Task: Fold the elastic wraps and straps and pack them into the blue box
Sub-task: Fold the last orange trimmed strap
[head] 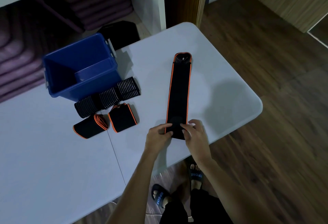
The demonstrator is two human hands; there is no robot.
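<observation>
near the right front edge of the desk (pixel 53 152) lies one long black strap with orange edging (pixel 178 95), stretched flat and pointing away from the person, its far end toward the desk's rounded corner. laid out full length like this, it appears ready to be folded from the near end. both hands are at that near end: the left hand (pixel 158 135) pinches the left edge between thumb and fingers, the right hand (pixel 193 133) pinches the right edge the same way, so the end is held square across its width.

count of remaining items, all left of the strap: two folded orange-edged bundles (pixel 122 118), side by side and just apart; behind them a group of striped black wraps (pixel 108 97), overlapping, number not certain, at least two. these sit close against the front of the blue box (pixel 110 74), judged staged for packing. one box, open; as far as its interior shows, nothing is packed in it yet.
</observation>
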